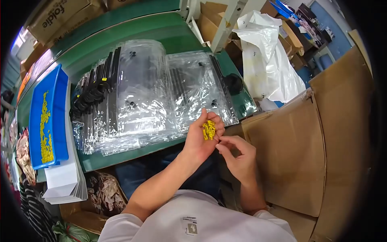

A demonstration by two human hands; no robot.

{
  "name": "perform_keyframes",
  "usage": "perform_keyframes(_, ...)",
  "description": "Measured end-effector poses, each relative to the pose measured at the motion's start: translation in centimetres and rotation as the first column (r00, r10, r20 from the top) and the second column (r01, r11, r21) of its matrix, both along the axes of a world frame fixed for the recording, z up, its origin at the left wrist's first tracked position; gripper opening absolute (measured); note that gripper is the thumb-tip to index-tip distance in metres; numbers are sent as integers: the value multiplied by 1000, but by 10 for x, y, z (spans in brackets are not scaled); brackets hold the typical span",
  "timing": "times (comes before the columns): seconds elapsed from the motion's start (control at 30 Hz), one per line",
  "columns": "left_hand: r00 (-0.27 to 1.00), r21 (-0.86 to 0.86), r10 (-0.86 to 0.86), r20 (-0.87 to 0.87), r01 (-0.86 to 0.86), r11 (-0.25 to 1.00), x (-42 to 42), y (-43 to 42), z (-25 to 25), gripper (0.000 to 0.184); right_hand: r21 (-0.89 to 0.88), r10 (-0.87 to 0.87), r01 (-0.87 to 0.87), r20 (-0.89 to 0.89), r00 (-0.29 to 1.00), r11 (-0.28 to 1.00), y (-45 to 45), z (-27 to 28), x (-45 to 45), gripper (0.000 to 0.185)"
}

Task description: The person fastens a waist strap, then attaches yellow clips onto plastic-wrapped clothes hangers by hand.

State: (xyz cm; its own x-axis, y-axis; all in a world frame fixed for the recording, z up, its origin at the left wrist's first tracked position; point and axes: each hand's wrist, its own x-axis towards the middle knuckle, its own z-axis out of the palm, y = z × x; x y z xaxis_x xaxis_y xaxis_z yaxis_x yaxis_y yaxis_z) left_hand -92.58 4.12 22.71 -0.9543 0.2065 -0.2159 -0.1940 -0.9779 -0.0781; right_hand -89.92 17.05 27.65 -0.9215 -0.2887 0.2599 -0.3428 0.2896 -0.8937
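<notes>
My left hand [198, 139] is turned palm up with the fingers curled, cupping several small yellow plastic tags [209, 130]. Close beside its fingertips is my right hand [241, 157], thumb and forefinger pinched together; anything between them is too small or hidden to make out. Behind both hands, stacks of clear plastic bags [141, 86] with black bars and black hooks [90, 94] lie on the green table [125, 30]. A yellow tag [104, 79] sits on one of the hooks. More yellow pieces [45, 125] lie in a blue tray [60, 117] at the left.
Under the blue tray is a stack of white sheets [66, 181]. Large cardboard boxes [286, 157] stand close on my right, with a white plastic sack [264, 56] behind them. Another carton [60, 18] is at the back left, and an open box [82, 218] sits below the table.
</notes>
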Motion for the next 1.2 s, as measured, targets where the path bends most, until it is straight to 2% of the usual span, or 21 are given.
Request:
perform_keyframes(0.07,996,-69,73,44,-70,995,1,-2,2,27,-16,-38,37,-26,999,999,-5,-5,-3,18)
perform_keyframes(0.23,988,-169,151,19,-146,975,0,0,3,32,34,47,-45,-36,998,998,-16,-12,-13,20)
perform_keyframes(0.4,988,-227,155,4,-150,962,1,3,0,32,47,15,-11,-77,997,999,-23,-19,-13,17)
perform_keyframes(0.57,991,-196,130,38,-121,973,-1,5,0,33,53,36,-35,-23,999,998,-19,-20,-17,13)
perform_keyframes(0.73,991,-186,127,47,-116,976,-4,8,-2,34,127,54,-52,-11,998,991,-15,-19,-21,11)
perform_keyframes(0.93,990,-148,131,47,-122,981,-9,10,-6,34,135,53,-49,-30,998,990,-13,-22,-24,12)
perform_keyframes(1.1,992,-113,120,48,-114,987,-15,5,-25,41,25,47,-47,-24,999,999,-7,-28,-24,16)
perform_keyframes(1.2,986,-157,121,113,-102,982,-14,5,-14,41,-251,107,-38,267,958,967,-5,-21,-22,15)
